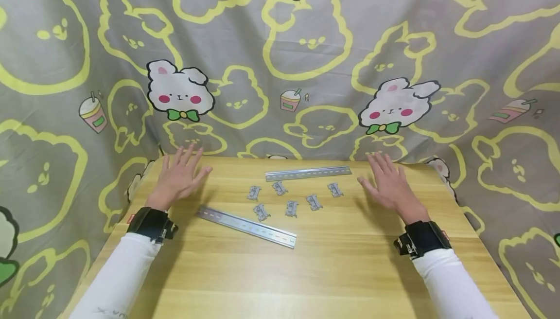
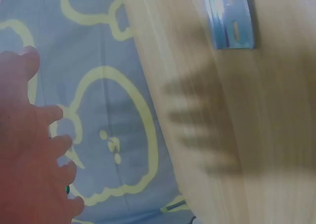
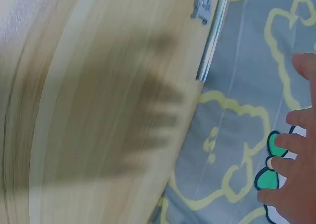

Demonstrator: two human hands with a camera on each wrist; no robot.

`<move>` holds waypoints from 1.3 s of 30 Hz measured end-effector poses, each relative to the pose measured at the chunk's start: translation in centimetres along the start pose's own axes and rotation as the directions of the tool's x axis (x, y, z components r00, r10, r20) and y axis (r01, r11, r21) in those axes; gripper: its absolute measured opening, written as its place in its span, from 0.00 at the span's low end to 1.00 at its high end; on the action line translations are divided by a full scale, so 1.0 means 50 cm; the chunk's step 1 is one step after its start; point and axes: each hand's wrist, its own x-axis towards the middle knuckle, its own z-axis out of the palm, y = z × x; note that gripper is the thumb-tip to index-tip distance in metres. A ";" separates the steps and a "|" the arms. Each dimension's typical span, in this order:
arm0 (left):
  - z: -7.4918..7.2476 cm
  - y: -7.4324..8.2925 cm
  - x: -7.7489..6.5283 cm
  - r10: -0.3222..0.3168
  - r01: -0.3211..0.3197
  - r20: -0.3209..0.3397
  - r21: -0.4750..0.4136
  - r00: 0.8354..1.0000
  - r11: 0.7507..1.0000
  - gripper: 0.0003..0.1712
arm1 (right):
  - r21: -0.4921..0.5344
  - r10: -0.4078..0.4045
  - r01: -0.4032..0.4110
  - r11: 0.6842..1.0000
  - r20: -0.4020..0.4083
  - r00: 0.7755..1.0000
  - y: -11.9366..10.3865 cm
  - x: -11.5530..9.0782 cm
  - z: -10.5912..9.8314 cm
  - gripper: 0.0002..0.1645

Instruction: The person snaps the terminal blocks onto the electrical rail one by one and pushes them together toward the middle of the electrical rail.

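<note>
My left hand (image 1: 178, 178), fingers spread and holding nothing, hovers over the left part of the wooden table. On the right side my right hand (image 1: 389, 183) is likewise spread, with nothing in it. Between them lie several small grey DIN-rail clips (image 1: 291, 208). A slotted metal DIN rail (image 1: 247, 226) lies slanted in front of the clips, its left end nearest my left hand. Behind the clips, close to the back edge, a second slotted rail (image 1: 308, 173) ends a little left of my right hand. In the left wrist view one rail's end (image 2: 232, 26) shows beyond the hand's shadow.
The light wooden table (image 1: 271, 280) reaches back to a grey curtain (image 1: 245, 42) with yellow outlines and cartoon rabbits, which also hangs along both sides. Each wrist wears a black strap (image 1: 150, 224) with a small device over a white sleeve (image 1: 118, 275).
</note>
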 end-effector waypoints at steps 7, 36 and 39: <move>0.020 0.007 -0.017 0.045 -0.045 -0.012 0.017 0.999 0.999 0.45 | 0.016 -0.021 0.021 1.000 -0.010 1.000 -0.043 -0.011 0.003 0.48; 0.115 0.043 -0.096 0.283 -0.275 0.029 -0.156 0.959 0.949 0.47 | 0.101 -0.311 0.313 0.944 -0.038 0.950 -0.305 -0.073 0.132 0.43; 0.118 0.041 -0.103 0.291 -0.276 0.040 -0.215 0.956 0.937 0.46 | 0.135 -0.339 0.336 0.932 -0.004 0.941 -0.329 -0.072 0.153 0.42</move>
